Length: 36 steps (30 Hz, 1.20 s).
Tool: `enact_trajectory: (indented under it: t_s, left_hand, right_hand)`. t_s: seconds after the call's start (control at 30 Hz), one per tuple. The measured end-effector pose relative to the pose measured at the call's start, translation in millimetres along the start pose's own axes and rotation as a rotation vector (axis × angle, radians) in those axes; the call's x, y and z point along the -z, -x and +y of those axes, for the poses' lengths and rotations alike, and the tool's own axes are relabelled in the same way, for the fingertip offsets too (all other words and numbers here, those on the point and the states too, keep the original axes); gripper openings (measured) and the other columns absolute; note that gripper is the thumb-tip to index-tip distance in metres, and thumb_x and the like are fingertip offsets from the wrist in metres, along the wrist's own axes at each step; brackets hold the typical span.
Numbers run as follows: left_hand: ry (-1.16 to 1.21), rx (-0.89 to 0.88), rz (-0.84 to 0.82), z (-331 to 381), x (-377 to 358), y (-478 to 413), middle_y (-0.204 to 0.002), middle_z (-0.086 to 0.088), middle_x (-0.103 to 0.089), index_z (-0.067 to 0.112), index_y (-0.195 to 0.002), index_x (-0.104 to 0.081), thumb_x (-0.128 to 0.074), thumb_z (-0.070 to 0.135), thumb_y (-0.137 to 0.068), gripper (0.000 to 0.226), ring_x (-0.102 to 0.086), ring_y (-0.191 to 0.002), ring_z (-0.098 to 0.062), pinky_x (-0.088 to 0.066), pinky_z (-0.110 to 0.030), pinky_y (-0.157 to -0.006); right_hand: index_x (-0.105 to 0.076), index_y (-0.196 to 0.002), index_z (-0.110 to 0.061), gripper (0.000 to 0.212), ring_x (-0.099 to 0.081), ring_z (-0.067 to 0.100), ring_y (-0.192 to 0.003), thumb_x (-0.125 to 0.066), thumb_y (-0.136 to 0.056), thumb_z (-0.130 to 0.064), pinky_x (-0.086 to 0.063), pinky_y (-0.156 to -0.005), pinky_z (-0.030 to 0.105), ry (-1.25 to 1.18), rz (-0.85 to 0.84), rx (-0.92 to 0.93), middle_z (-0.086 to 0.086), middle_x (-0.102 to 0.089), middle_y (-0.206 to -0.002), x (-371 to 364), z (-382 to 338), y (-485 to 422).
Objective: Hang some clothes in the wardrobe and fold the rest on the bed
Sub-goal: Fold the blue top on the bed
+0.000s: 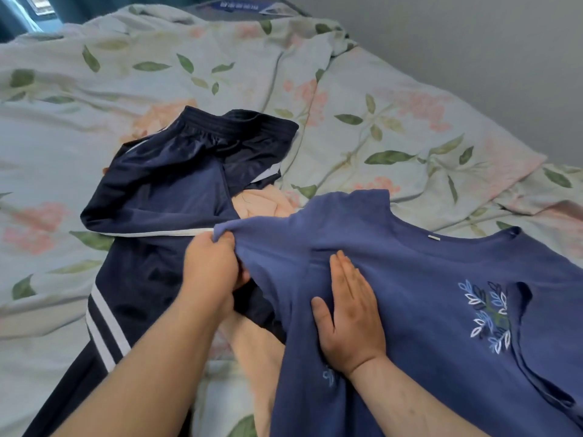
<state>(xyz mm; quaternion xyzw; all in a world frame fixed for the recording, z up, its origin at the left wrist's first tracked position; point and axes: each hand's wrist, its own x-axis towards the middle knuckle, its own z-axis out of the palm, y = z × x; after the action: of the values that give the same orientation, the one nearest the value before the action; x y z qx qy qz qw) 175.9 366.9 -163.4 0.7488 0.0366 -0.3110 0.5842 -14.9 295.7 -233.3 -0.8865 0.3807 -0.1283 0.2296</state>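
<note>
From your head camera, you are looking down at a bed [394,127] covered with a pale floral quilt printed with green leaves and pink blooms. Your left hand [211,266] has its fingers [225,239] curled round a bunched corner of the blue shirt [426,310], pinching the fabric at what looks like a sleeve or shoulder edge and lifting it slightly off the bed. Your right hand [350,313] lies flat on the shirt's chest, fingers straight and together, thumb spread to the left, pressing the cloth down without gripping it.

The blue shirt spreads across the lower right of the view, neckline toward the upper right with a small white tag showing at the collar. A leaf embroidery [487,315] in white, light blue and dark blue sits on the front, to the right of your right hand. The shirt's left edge overlaps the dark garment beside it.

That garment is a pair of navy track pants [164,190] with white side stripes, lying crumpled to the left of the shirt, elastic waistband toward the top and one leg running down to the lower left under your left forearm. A peach cloth [262,203] peeks out between the pants and the shirt, partly hidden by both.

At the top left, a window edge and a dark teal curtain [94,7] show
</note>
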Motion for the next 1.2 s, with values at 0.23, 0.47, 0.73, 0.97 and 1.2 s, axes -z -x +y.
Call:
enact_trajectory:
  t_s: [0.23,0.47,0.73,0.97,1.2]
  left_hand:
    - [0.005,0.0,-0.149,-5.9,-11.3,11.3,-0.095,-0.012,-0.074,0.001,-0.097,-0.063,-0.071,0.035,-0.078,0.04,-0.072,-0.09,-0.029,-0.06,-0.048,-0.083]
    - [-0.025,-0.031,-0.067,6.8,-11.2,-16.0,-0.089,-0.012,-0.07,-0.001,-0.096,-0.062,-0.076,0.014,-0.073,0.031,-0.067,-0.08,-0.027,-0.061,-0.046,-0.073]
    - [-0.171,-0.048,-0.369,37.6,1.9,-18.1,-0.097,-0.005,-0.072,0.01,-0.1,-0.068,-0.06,0.021,-0.098,0.014,-0.067,-0.091,-0.021,-0.055,-0.033,-0.079]
    - [-0.032,0.133,-0.787,25.5,15.9,-2.8,-0.113,-0.009,-0.071,0.012,-0.125,-0.06,-0.075,0.017,-0.076,0.051,-0.069,-0.101,-0.025,-0.058,-0.035,-0.077]
    - [0.058,0.112,-0.519,22.6,21.7,-2.5,-0.09,-0.013,-0.069,0.002,-0.107,-0.064,-0.049,-0.002,-0.097,0.018,-0.068,-0.071,-0.02,-0.059,-0.034,-0.059]
  right_hand:
    - [-0.035,-0.152,-0.012,0.069,-0.027,0.019,-0.147,-0.035,-0.094,-0.049,-0.013,-0.12,0.03,0.007,0.018,0.025,0.007,-0.031,-0.16,-1.4,0.9,0.0]
    - [-0.056,-0.123,-0.013,0.05,-0.042,0.024,-0.133,-0.046,-0.087,-0.047,-0.033,-0.114,0.04,-0.137,0.14,0.024,0.011,-0.048,-0.147,4.9,-4.1,5.1]
    - [-0.056,-0.098,-0.023,0.03,-0.052,0.023,-0.083,-0.068,-0.074,-0.036,-0.047,-0.074,0.034,-0.133,0.072,0.158,-0.001,-0.056,-0.094,9.0,-71.7,27.5]
    - [-0.064,-0.084,-0.002,0.005,-0.053,0.011,-0.067,-0.063,-0.088,-0.004,-0.043,-0.062,0.027,-0.953,-0.198,-0.441,0.002,-0.061,-0.07,36.2,-56.5,0.3]
    - [-0.049,-0.062,-0.009,0.017,-0.041,0.014,-0.062,-0.055,-0.074,-0.021,-0.035,-0.057,0.03,-0.905,-0.199,-0.445,-0.002,-0.046,-0.059,37.5,-61.3,9.0]
